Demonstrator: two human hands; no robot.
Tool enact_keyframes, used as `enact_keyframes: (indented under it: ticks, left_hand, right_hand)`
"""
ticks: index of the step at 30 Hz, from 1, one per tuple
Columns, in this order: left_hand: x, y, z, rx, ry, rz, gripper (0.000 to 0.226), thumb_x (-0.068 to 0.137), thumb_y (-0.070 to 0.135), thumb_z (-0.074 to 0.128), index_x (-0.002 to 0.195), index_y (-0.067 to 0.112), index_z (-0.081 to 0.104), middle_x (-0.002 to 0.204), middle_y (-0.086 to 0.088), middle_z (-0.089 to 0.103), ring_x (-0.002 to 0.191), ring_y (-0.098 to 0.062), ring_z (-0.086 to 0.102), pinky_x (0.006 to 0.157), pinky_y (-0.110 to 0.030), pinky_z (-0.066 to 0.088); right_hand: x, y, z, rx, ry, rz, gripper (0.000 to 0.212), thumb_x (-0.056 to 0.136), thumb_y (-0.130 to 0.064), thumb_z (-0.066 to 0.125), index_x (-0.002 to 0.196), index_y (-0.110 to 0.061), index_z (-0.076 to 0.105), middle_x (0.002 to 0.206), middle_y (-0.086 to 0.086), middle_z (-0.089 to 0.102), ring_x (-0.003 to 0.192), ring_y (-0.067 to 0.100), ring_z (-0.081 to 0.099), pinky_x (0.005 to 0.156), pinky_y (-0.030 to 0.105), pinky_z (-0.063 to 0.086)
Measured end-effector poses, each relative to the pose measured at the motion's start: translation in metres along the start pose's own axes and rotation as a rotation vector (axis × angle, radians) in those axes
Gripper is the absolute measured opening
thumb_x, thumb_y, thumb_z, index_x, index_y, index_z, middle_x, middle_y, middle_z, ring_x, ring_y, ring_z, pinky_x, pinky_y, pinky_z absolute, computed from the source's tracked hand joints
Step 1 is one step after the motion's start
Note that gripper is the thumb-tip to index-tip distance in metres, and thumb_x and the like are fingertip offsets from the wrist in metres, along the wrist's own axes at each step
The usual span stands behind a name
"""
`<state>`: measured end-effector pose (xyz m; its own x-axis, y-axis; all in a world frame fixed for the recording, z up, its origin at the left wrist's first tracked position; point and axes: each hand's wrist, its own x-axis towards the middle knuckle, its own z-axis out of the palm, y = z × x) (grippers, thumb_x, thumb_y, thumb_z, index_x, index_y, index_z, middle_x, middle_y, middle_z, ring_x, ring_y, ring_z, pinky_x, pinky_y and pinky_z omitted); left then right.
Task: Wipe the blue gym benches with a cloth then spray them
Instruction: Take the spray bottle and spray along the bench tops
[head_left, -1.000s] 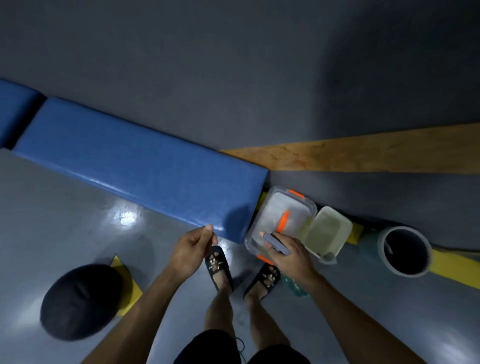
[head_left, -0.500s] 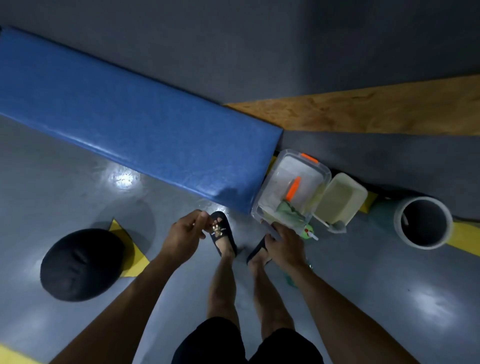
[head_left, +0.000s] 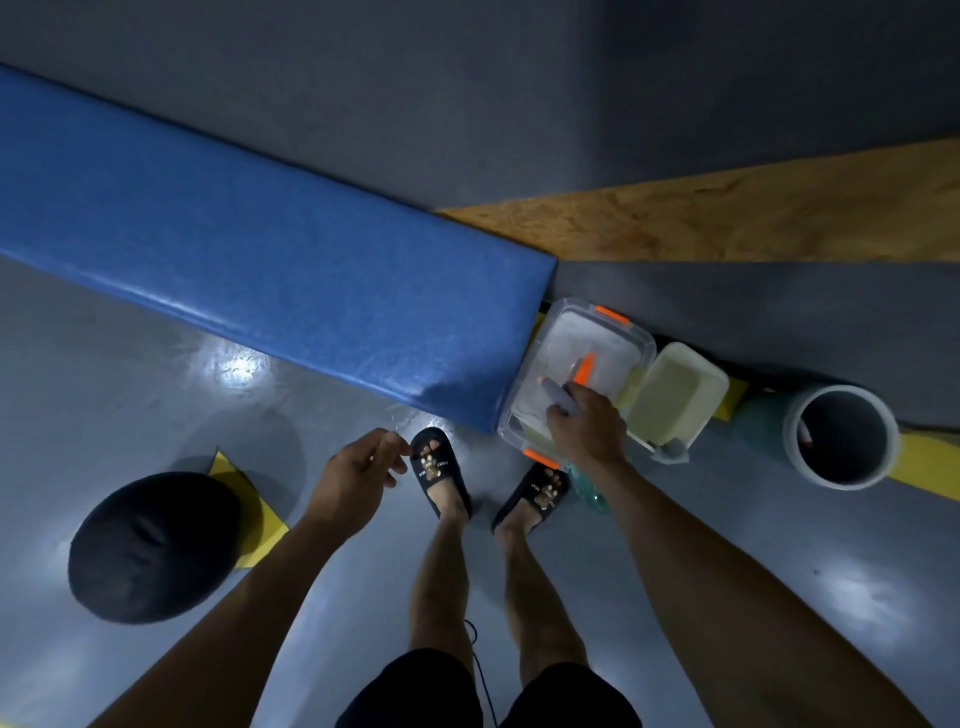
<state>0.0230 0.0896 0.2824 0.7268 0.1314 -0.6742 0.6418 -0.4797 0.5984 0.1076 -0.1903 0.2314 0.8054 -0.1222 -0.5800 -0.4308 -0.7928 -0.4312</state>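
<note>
Floor: grey, glossy.
Bench (head_left: 270, 270): long axis upper-left from hands, left hand (head_left: 358, 467) nearer, loose, holding nothing.
Right hand (head_left: 584, 428): gripping grey object (head_left: 558, 397) in tub (head_left: 582, 338).

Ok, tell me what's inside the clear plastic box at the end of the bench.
Inside the clear box lies an orange piece. The right hand reaches in, gripping a grey handle. The hand covers whatever lies beneath it, and the walls blur the rest.

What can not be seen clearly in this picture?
- Head view: the grey object the right hand grips is partly hidden by its fingers; too dim to identify.
- Blue bench: left end cut by the frame edge.
- Clear container: contents blurred.
- Grey pipe: inside dark.
</note>
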Motion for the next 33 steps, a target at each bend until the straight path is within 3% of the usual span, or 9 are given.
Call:
enact_keyframes:
  ticks: [6, 11, 13, 22, 25, 27, 29, 31, 33]
  left_hand:
    - [0.001, 0.007, 0.001, 0.029, 0.018, 0.026, 0.036, 0.105, 0.043, 0.036, 0.093, 0.026, 0.066, 0.086, 0.003, 0.070, 0.071, -0.008, 0.065, 0.069, -0.031, 0.051]
    - [0.000, 0.012, 0.003, 0.014, 0.051, 0.067, 0.038, 0.102, 0.051, 0.037, 0.092, 0.028, 0.066, 0.085, 0.002, 0.070, 0.070, -0.007, 0.066, 0.067, -0.032, 0.053]
    - [-0.001, 0.014, 0.004, 0.002, 0.060, 0.075, 0.043, 0.096, 0.057, 0.034, 0.092, 0.028, 0.066, 0.084, 0.003, 0.070, 0.070, -0.008, 0.066, 0.067, -0.030, 0.053]
    - [-0.017, 0.002, 0.008, -0.093, 0.129, 0.062, 0.052, 0.093, 0.065, 0.032, 0.093, 0.027, 0.067, 0.085, 0.003, 0.071, 0.073, -0.009, 0.067, 0.067, -0.028, 0.053]
    - [-0.022, -0.006, 0.005, -0.101, 0.165, 0.068, 0.046, 0.097, 0.057, 0.033, 0.093, 0.024, 0.066, 0.086, 0.003, 0.071, 0.074, -0.007, 0.066, 0.066, -0.027, 0.050]
    - [-0.021, -0.018, 0.000, -0.104, 0.197, 0.050, 0.047, 0.096, 0.060, 0.034, 0.091, 0.025, 0.066, 0.084, 0.002, 0.071, 0.074, -0.009, 0.066, 0.068, -0.035, 0.053]
    - [-0.018, -0.031, -0.008, -0.108, 0.200, 0.033, 0.050, 0.093, 0.068, 0.034, 0.092, 0.030, 0.066, 0.084, 0.003, 0.070, 0.078, -0.017, 0.067, 0.072, -0.043, 0.056]
    - [-0.014, -0.043, -0.015, -0.100, 0.193, 0.023, 0.050, 0.090, 0.073, 0.032, 0.093, 0.034, 0.065, 0.084, 0.005, 0.070, 0.079, -0.020, 0.067, 0.074, -0.046, 0.057]
    - [-0.012, -0.051, -0.023, -0.109, 0.196, 0.019, 0.046, 0.091, 0.070, 0.033, 0.092, 0.036, 0.065, 0.083, 0.005, 0.070, 0.078, -0.019, 0.067, 0.073, -0.046, 0.057]
  right_hand:
    - [0.027, -0.010, -0.022, 0.113, 0.103, -0.031, 0.009, 0.090, -0.022, 0.058, 0.084, -0.016, 0.055, 0.079, 0.007, 0.061, 0.078, 0.037, 0.057, 0.068, 0.039, 0.048]
    - [0.056, -0.026, -0.047, 0.080, 0.106, 0.112, 0.007, 0.088, -0.030, 0.054, 0.089, -0.023, 0.057, 0.107, 0.012, 0.069, 0.103, 0.038, 0.062, 0.091, 0.044, 0.052]
    - [0.058, -0.028, -0.050, 0.030, 0.087, 0.131, 0.017, 0.088, -0.030, 0.053, 0.099, -0.020, 0.061, 0.115, 0.012, 0.068, 0.108, 0.037, 0.061, 0.095, 0.043, 0.050]
    - [0.003, -0.026, -0.003, -0.044, -0.128, -0.173, 0.020, 0.092, -0.033, 0.054, 0.107, -0.023, 0.062, 0.100, 0.004, 0.069, 0.095, 0.033, 0.061, 0.074, 0.035, 0.047]
    - [-0.022, -0.033, 0.025, -0.094, -0.187, -0.263, 0.011, 0.088, -0.028, 0.058, 0.091, -0.017, 0.054, 0.092, 0.008, 0.067, 0.090, 0.035, 0.061, 0.067, 0.034, 0.038]
    - [-0.033, -0.041, 0.040, -0.087, -0.187, -0.272, 0.017, 0.088, -0.023, 0.060, 0.081, -0.024, 0.045, 0.092, 0.012, 0.066, 0.089, 0.037, 0.058, 0.067, 0.032, 0.031]
    - [-0.041, -0.049, 0.049, -0.093, -0.182, -0.272, 0.019, 0.087, -0.020, 0.061, 0.080, -0.022, 0.044, 0.091, 0.015, 0.066, 0.090, 0.039, 0.058, 0.066, 0.034, 0.033]
    - [-0.042, -0.057, 0.056, -0.119, -0.182, -0.251, 0.010, 0.085, -0.021, 0.058, 0.082, -0.016, 0.051, 0.092, 0.016, 0.066, 0.092, 0.040, 0.058, 0.071, 0.038, 0.040]
    - [-0.038, -0.066, 0.058, -0.108, -0.145, -0.217, 0.022, 0.081, -0.028, 0.050, 0.092, -0.011, 0.060, 0.096, 0.016, 0.066, 0.094, 0.041, 0.059, 0.074, 0.041, 0.044]
